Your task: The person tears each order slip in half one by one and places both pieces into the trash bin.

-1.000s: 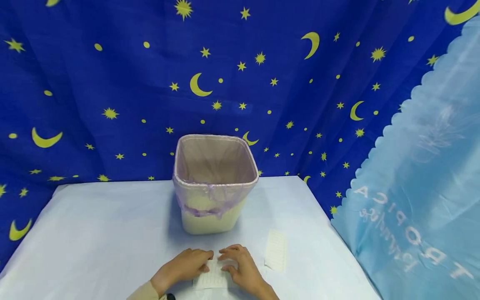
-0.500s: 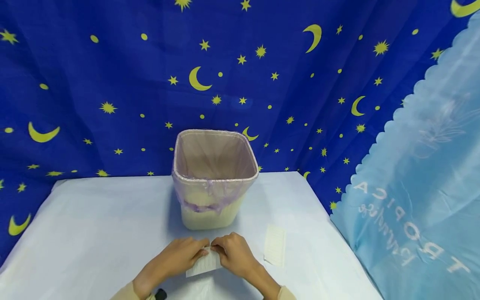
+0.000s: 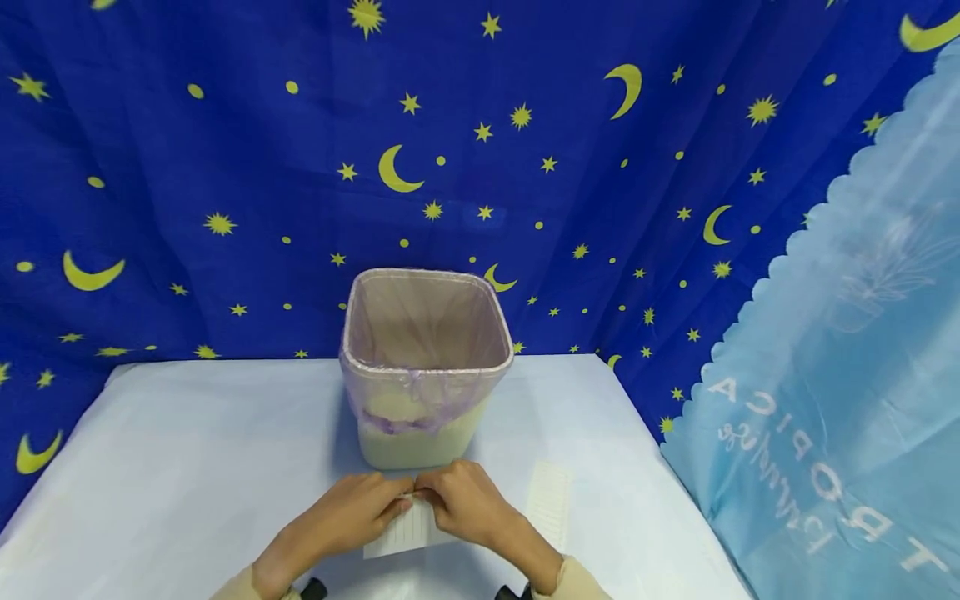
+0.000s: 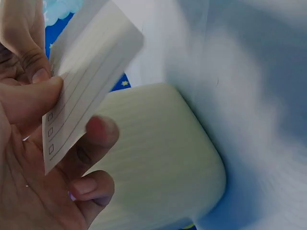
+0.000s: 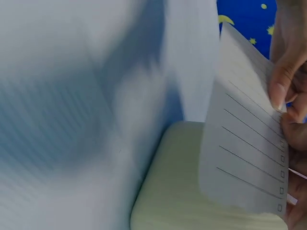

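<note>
A lined sheet of paper with small checkboxes down one edge is held up in front of the bin. My left hand pinches its upper edge between thumb and fingers. Close beside it, my right hand pinches the same edge, the two hands' fingertips nearly touching. In the left wrist view the sheet slants across the thumb, with other fingers behind it. The right wrist view shows the sheet's printed lines and boxes; a lower edge looks uneven.
Just beyond my hands stands a pale bin lined with a thin purple bag. Another lined sheet lies on the white-covered table to the right. A blue star-and-moon curtain hangs behind, a light blue cloth at right.
The sheet lay on the table with my hands apart over it; now it is lifted and both hands pinch its upper edge. My hands have drawn together.
</note>
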{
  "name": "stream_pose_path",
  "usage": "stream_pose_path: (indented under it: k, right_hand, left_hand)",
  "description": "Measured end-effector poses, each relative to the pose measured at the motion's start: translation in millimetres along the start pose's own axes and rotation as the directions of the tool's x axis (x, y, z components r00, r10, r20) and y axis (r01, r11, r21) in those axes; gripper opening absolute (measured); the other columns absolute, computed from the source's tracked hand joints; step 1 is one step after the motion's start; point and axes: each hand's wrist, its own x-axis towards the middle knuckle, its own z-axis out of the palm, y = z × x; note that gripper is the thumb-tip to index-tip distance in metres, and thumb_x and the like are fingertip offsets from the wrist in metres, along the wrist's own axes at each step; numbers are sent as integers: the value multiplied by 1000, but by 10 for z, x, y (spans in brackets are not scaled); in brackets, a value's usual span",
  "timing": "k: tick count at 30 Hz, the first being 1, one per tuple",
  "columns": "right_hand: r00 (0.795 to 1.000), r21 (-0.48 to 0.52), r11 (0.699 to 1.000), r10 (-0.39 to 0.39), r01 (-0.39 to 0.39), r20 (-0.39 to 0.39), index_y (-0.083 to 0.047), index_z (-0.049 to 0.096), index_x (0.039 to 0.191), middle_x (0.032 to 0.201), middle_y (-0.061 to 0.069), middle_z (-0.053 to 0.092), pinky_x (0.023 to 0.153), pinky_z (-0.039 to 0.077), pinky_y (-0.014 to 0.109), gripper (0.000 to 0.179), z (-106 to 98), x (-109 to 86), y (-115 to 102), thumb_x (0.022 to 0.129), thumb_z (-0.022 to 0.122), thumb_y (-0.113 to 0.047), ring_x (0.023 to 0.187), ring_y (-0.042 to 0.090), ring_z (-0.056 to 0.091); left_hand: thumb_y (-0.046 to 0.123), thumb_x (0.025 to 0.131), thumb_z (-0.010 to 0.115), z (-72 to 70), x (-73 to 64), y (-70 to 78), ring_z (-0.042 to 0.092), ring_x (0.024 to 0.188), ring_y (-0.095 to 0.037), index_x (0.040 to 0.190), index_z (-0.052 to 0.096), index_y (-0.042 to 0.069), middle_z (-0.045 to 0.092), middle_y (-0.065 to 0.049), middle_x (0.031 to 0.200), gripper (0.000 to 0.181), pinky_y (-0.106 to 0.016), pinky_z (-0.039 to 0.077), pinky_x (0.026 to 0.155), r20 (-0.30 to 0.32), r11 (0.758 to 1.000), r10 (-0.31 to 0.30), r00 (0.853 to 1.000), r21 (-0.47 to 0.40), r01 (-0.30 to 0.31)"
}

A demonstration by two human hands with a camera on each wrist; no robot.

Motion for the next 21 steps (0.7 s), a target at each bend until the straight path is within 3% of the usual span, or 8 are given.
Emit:
stream_pose_path:
  k: [5, 10, 13, 17, 21]
  right_hand:
    - [997, -52, 998, -51, 48, -61, -19, 62, 73, 56, -12, 51, 49, 23, 8, 19, 30, 40, -27, 91, 66, -14, 50, -5, 28]
    - [998, -32, 999, -30, 28, -60, -20, 54, 70, 52, -13, 40, 47, 22, 9, 25, 15, 67, -66, 93, 61, -14, 49, -5, 26]
    - [998, -34, 999, -2, 0, -66, -19, 51, 67, 51, -13, 35, 46, 20, 9, 26, -6, 108, -102, 88, 61, -6, 48, -5, 23]
    - [991, 13, 997, 78, -77, -113, -17, 55, 66, 51, -11, 40, 46, 21, 10, 23, -68, 172, -145, 79, 61, 1, 49, -3, 27]
    - [974, 126, 980, 171, -153, -150, -15, 59, 66, 53, -9, 45, 47, 23, 10, 22, -108, 211, -159, 80, 60, 2, 49, -3, 29]
  left_hand:
    - [32, 101, 51, -21, -55, -7, 29, 49, 5, 79, 53, 24, 30, 18, 58, 24, -18, 30, 47, -38, 999, -30, 999, -24, 29]
    - [33, 101, 51, -67, -76, 39, 27, 46, 5, 70, 47, 23, 29, 18, 55, 32, -16, 26, 43, -83, 998, -51, 995, -51, 47]
    - [31, 100, 53, -90, -62, 60, 26, 46, 5, 69, 45, 23, 27, 18, 55, 33, -17, 25, 43, -131, 998, -54, 990, -18, 53]
    - [29, 97, 57, -124, 7, 106, 26, 48, 3, 68, 46, 23, 24, 17, 55, 32, -19, 28, 45, -239, 996, -47, 970, 57, 63]
    - [24, 94, 62, -143, 79, 161, 27, 48, 1, 67, 50, 23, 25, 15, 54, 29, -20, 30, 46, -316, 992, -72, 946, 77, 101]
